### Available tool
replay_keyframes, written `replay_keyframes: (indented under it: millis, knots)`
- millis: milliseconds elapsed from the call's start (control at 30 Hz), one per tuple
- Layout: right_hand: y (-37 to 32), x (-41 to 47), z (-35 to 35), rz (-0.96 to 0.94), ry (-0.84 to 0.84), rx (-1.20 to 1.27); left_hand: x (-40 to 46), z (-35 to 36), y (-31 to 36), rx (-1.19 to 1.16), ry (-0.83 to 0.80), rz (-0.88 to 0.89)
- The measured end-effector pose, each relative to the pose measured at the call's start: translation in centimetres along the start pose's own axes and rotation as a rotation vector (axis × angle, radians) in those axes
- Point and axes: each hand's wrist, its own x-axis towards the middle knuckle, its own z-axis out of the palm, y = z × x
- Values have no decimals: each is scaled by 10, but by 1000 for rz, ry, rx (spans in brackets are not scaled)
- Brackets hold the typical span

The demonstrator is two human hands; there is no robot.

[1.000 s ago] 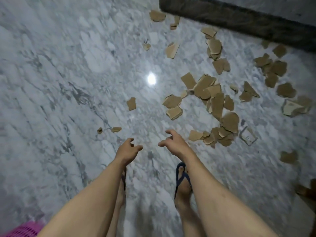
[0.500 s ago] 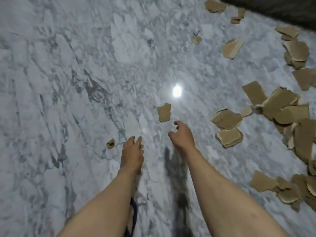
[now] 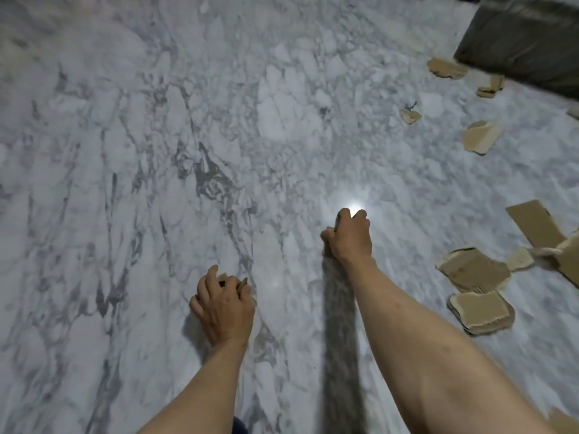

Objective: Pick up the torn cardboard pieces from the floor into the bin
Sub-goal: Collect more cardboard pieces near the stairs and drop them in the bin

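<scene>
Two hands down at the marble floor. Your left hand: fingers curled around a small brown cardboard scrap, only its edge showing. Your right hand: fingers curled on the floor, contents hidden; whether it holds anything cannot be told. Torn cardboard pieces: tan, ragged-edged, some stacked, scattered well right of your right hand. Dark block: far right corner.

Head-worn view, down onto floor
</scene>
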Motion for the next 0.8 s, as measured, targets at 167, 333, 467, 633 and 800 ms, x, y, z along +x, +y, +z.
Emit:
replay_keyframes:
  millis: [167,333,467,633,800]
  knots:
    - [4,-12,-1,98,-3,43,2,1,10,-145,-72,-80]
    - [1,-29,-7,110,-8,2,3,1,22,-253,-61,-128]
    - [20,-38,-21,293,22,306,1,-1,50,-225,-70,-139]
    - [91,-49,-73,494,279,845,-5,14,150,-268,-367,-5]
    - [176,-78,-125,622,404,783,-32,37,260,-310,-596,280]
